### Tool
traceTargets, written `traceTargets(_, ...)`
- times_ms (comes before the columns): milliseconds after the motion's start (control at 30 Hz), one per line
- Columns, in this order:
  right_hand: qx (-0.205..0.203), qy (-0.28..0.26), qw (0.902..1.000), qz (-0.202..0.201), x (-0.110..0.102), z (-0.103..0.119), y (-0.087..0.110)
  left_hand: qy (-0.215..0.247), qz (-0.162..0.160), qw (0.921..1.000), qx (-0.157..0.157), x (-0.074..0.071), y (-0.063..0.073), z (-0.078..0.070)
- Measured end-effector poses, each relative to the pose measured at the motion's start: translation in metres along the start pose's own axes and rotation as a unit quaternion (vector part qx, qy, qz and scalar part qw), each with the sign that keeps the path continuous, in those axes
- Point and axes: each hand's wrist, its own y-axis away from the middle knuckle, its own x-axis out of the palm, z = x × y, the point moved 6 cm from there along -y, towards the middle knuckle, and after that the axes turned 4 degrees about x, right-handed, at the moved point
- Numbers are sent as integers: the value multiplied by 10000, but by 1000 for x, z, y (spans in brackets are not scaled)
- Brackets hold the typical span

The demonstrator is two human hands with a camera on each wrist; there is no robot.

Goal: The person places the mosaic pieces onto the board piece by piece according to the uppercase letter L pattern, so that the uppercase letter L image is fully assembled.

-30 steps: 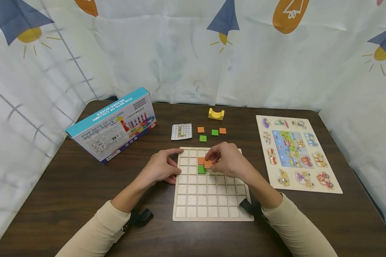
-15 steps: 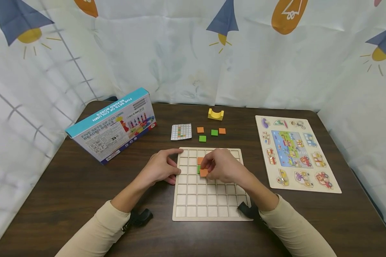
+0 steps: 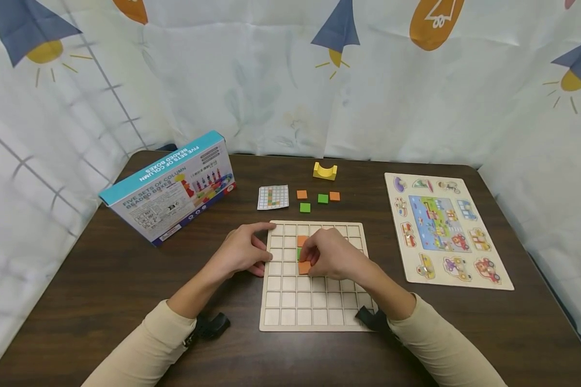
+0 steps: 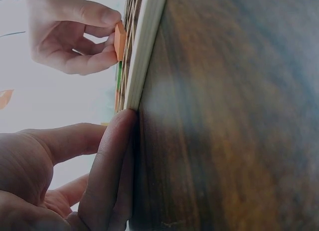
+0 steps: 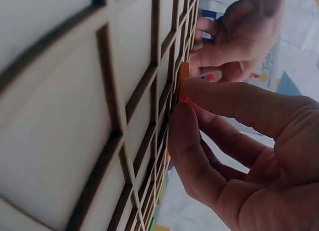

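Observation:
A square wooden grid board (image 3: 289, 318) lies in front of me. An orange square tile (image 3: 304, 268) is pinched between the thumb and fingers of my right hand (image 3: 336, 255), over a cell in the upper part of the grid. In the left wrist view the held tile stands slightly tilted at the board's surface. Just above it in the same column sit a green tile (image 3: 298, 251), partly hidden by my fingers, and another orange tile (image 3: 302, 241). My left hand (image 3: 242, 250) rests with extended fingers against the board's left edge, gripping nothing.
Behind the board lie two loose orange tiles (image 3: 302, 194), two green tiles (image 3: 305, 207), a small pattern card (image 3: 273, 198) and a yellow curved block (image 3: 325, 171). A cardboard box (image 3: 174, 188) stands at the left; a vehicle puzzle board (image 3: 447, 231) lies at the right.
My right hand has carried the orange tile toward me down the grid, from beside the placed orange tile to just below the green one. The left hand has stayed still.

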Motion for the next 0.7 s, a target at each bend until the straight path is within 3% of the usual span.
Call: traceTargets(700, -7, 206, 9997, -103, 4, 4, 0, 11, -15, 10000, -26, 0, 1, 0)
